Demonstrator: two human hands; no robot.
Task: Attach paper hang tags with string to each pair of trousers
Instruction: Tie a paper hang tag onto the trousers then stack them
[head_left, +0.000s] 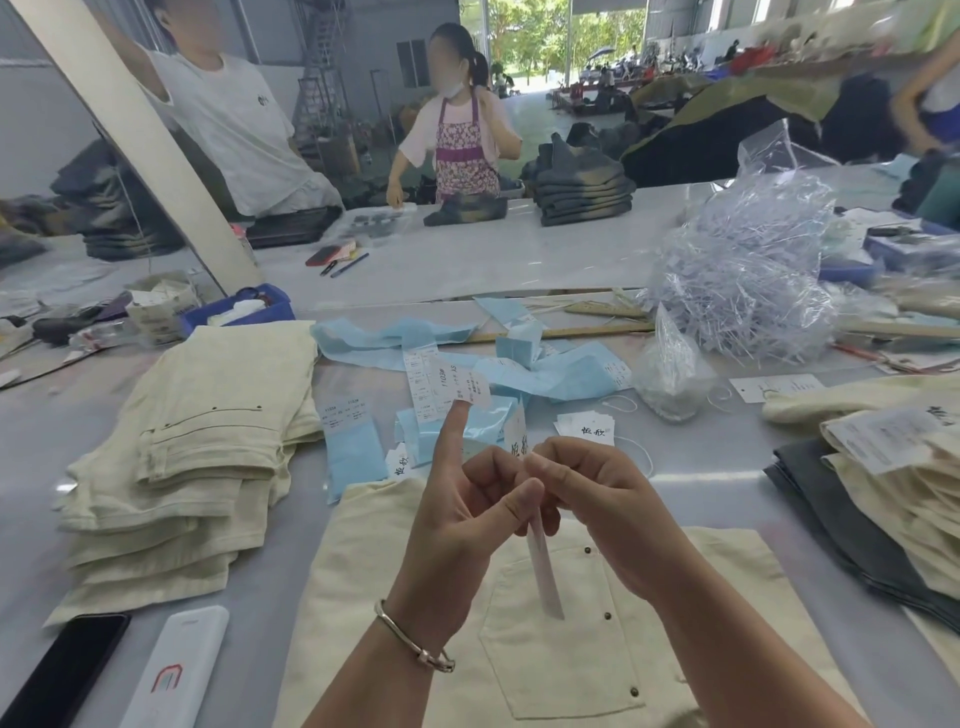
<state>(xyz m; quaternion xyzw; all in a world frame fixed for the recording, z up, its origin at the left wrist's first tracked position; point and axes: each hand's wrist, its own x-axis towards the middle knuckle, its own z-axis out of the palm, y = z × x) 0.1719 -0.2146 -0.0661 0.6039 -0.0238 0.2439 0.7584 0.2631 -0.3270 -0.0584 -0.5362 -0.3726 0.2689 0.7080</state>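
Hands meet above cream trousers (545, 649): left hand (467, 519) and right hand (592, 493) pinch a narrow hang tag (545, 577), left forefinger raised.

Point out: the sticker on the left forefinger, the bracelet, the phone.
sticker (470, 383), head view, middle of its printed face
bracelet (410, 640), head view, metal band across the left wrist
phone (65, 670), head view, centre of the dark screen

Mount: head-worn, single wide-angle view.
Facing: forward and downward across the table (519, 260).
Range: close to both hands at lower centre of frame.
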